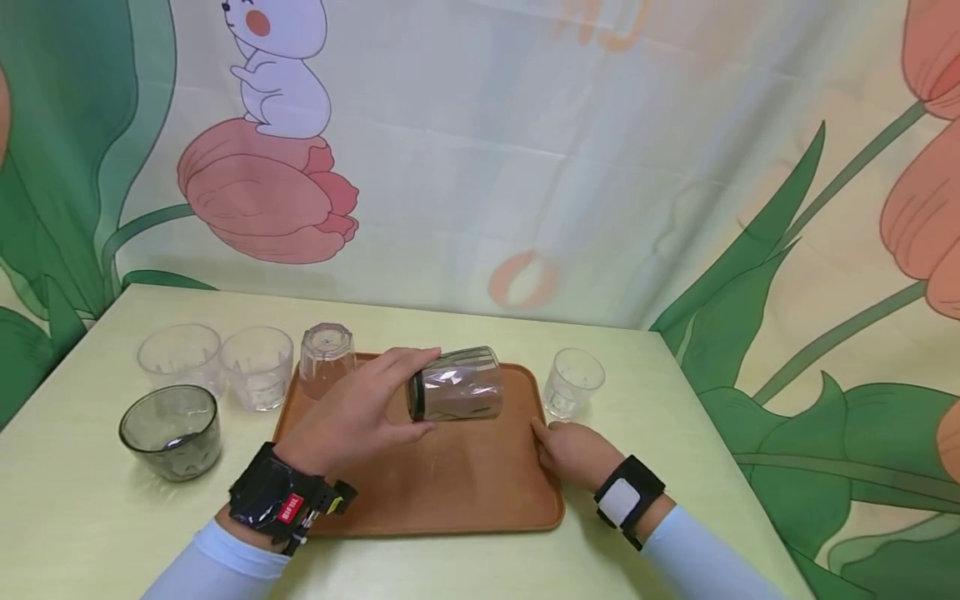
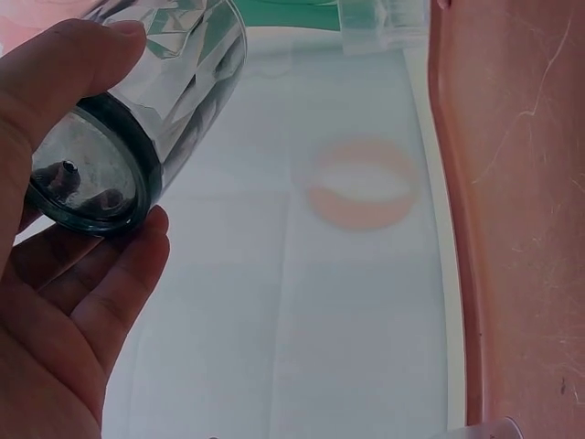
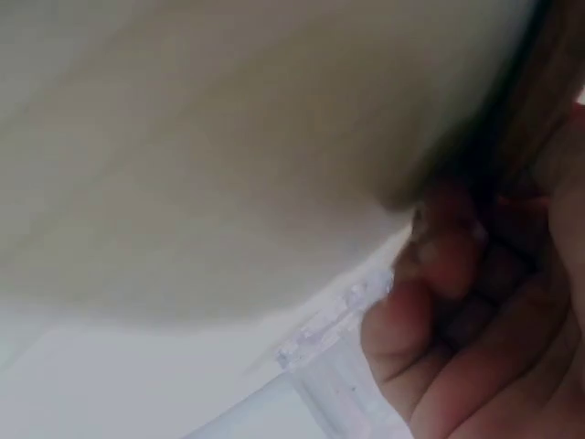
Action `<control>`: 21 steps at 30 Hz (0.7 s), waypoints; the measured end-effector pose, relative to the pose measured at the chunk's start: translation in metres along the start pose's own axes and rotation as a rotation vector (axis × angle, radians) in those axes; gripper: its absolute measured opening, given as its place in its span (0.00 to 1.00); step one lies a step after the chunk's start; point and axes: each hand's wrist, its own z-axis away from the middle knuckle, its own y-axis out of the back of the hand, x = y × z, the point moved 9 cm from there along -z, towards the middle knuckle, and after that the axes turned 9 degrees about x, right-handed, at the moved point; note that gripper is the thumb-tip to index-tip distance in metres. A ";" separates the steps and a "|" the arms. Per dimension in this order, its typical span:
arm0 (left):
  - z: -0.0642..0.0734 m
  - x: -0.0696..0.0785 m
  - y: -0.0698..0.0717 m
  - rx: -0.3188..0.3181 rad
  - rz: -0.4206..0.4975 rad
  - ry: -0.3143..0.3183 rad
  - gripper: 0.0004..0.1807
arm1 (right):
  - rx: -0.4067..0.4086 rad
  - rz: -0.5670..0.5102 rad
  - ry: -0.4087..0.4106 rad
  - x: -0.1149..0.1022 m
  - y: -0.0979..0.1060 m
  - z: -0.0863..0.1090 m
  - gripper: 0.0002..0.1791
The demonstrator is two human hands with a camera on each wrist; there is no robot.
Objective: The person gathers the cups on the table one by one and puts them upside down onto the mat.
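My left hand (image 1: 348, 417) grips a grey-tinted glass tumbler (image 1: 463, 387) by its thick dark base end. The tumbler lies on its side in the air above the brown tray (image 1: 450, 496), its mouth pointing right. In the left wrist view, the thumb presses one side of the tumbler (image 2: 196, 78) while the fingers curl under its base. My right hand (image 1: 577, 454) holds the tray's right edge, thumb on top and fingers curled below the rim. An upside-down clear glass (image 1: 327, 354) overlaps the tray's far left corner.
Just beyond my right hand stands a small clear glass (image 1: 572, 385). Left of the tray are a grey-tinted bowl (image 1: 180, 450), a clear bowl (image 1: 178, 354) and a clear glass (image 1: 258, 371). A printed curtain (image 1: 465, 167) hangs behind the pale table (image 1: 60, 517).
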 end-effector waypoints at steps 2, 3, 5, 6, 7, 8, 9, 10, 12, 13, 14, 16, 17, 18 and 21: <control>0.000 0.000 -0.001 -0.004 -0.001 0.008 0.48 | -0.015 0.037 0.021 -0.002 -0.002 0.001 0.24; 0.000 0.000 -0.001 -0.004 -0.004 0.010 0.48 | -0.017 0.059 0.030 -0.003 -0.003 0.002 0.24; 0.000 -0.001 -0.001 0.000 -0.004 0.013 0.48 | -0.017 0.089 0.041 -0.005 -0.004 0.002 0.24; 0.000 -0.001 -0.001 0.001 -0.002 0.013 0.48 | -0.013 0.096 0.038 -0.005 -0.003 0.002 0.24; 0.000 -0.001 -0.001 0.002 -0.003 0.011 0.48 | -0.008 0.110 0.037 -0.006 -0.003 0.002 0.24; 0.000 -0.001 -0.001 0.002 -0.006 0.009 0.48 | -0.003 0.125 0.038 -0.007 -0.003 0.003 0.24; 0.001 0.000 -0.001 0.003 -0.007 0.006 0.48 | 0.003 0.136 0.035 -0.008 -0.003 0.003 0.23; 0.001 0.000 -0.001 0.005 -0.008 0.004 0.48 | 0.011 0.141 0.033 -0.010 -0.002 0.003 0.23; 0.001 0.000 -0.001 0.004 -0.009 0.002 0.48 | 0.011 0.148 0.019 -0.011 -0.002 0.003 0.23; 0.001 -0.001 -0.001 0.003 -0.009 0.003 0.48 | 0.003 0.151 0.009 -0.011 -0.003 0.003 0.24; 0.001 -0.001 -0.001 0.002 -0.011 0.004 0.48 | -0.002 0.144 -0.004 -0.011 -0.003 0.004 0.24; 0.001 -0.001 0.000 0.000 -0.010 0.007 0.48 | -0.015 0.153 -0.022 -0.011 -0.003 0.004 0.24; 0.001 -0.002 0.000 0.000 -0.013 0.008 0.48 | -0.020 0.164 -0.027 -0.011 -0.004 0.004 0.24; 0.000 -0.003 0.001 0.002 -0.017 0.009 0.48 | -0.019 0.174 -0.029 -0.011 -0.003 0.004 0.24; -0.001 -0.004 0.003 0.008 -0.029 0.008 0.48 | -0.001 0.191 -0.025 -0.013 0.002 0.006 0.24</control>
